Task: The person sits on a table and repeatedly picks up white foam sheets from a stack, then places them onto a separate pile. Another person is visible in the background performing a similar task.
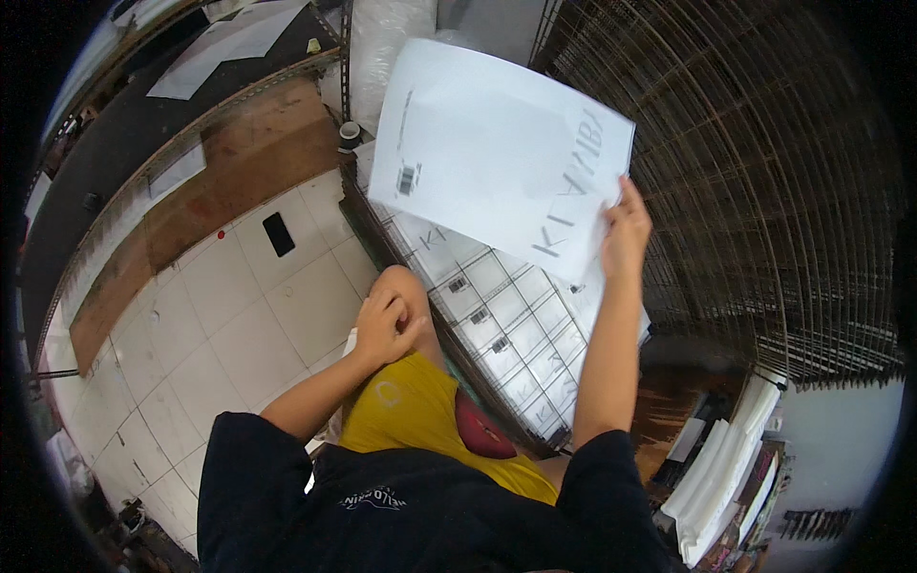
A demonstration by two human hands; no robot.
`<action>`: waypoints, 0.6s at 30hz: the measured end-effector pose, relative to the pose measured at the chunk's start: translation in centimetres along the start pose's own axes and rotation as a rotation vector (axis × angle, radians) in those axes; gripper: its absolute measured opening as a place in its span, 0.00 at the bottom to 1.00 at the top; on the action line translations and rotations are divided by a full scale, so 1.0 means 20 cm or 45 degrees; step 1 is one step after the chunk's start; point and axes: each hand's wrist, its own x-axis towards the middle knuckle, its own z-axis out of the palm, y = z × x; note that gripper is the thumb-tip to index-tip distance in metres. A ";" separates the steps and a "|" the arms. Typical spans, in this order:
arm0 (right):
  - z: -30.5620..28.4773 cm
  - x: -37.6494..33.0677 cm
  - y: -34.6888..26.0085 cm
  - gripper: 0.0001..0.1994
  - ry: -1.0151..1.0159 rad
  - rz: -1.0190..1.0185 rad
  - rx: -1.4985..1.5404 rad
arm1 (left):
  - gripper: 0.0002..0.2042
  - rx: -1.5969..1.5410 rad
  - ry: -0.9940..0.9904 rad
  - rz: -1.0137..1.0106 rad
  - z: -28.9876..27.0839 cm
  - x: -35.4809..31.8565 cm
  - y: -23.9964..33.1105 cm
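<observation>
The right hand (626,229) is raised and pinched shut on the lower right edge of a thin white sheet (497,153), thumb and fingers closed over the paper. The sheet is smooth, flat and roughly rectangular, tilted with one corner up. It is thin enough that large grey letters show through from its far side, and a small black barcode mark sits near its left edge. It hangs above the knee (401,286), to that knee's upper right.

The left hand (384,327) rests on the bare knee, fingers loosely curled, holding nothing.

Just right of the knee, a wire grid (497,325) of thin metal squares lies over more white sheets. Further right of the knee stands a tall rack of rusty brown wire mesh (745,162). Left of the knee is the floor (229,315) of glossy pale square tiles, with a small flat black phone (278,234) lying on it. Below the knee are yellow shorts (420,420) of soft cloth.
</observation>
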 end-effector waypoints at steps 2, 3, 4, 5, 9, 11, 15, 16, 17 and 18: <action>-0.05 0.01 0.47 0.32 0.069 -0.100 -0.032 | 0.17 -0.030 -0.005 0.005 0.05 0.07 0.01; 0.00 -0.05 0.60 0.33 0.096 -0.023 0.049 | 0.18 -0.016 -0.040 -0.010 0.06 0.08 0.00; 0.04 -0.13 0.72 0.34 0.130 0.053 0.131 | 0.18 -0.002 -0.078 -0.019 0.07 0.08 0.00; 0.04 -0.18 0.85 0.34 0.172 0.101 0.167 | 0.19 0.007 -0.121 -0.016 0.09 0.09 0.01; 0.12 -0.36 1.21 0.35 0.308 0.332 0.198 | 0.21 -0.006 -0.224 -0.078 0.09 0.11 0.04; 0.14 -0.42 1.33 0.36 0.315 0.404 0.219 | 0.22 0.031 -0.230 -0.025 0.10 0.13 0.04; 0.13 -0.48 1.58 0.37 0.343 0.490 0.118 | 0.25 0.101 -0.380 -0.012 0.12 0.17 0.07; 0.15 -0.49 1.60 0.37 0.343 0.506 0.072 | 0.24 0.118 -0.417 -0.022 0.11 0.18 0.08; 0.17 -0.51 1.63 0.37 0.362 0.554 0.078 | 0.26 0.114 -0.401 -0.025 0.13 0.17 0.06; 0.17 -0.52 1.66 0.37 0.333 0.584 0.117 | 0.26 0.116 -0.407 -0.024 0.13 0.17 0.06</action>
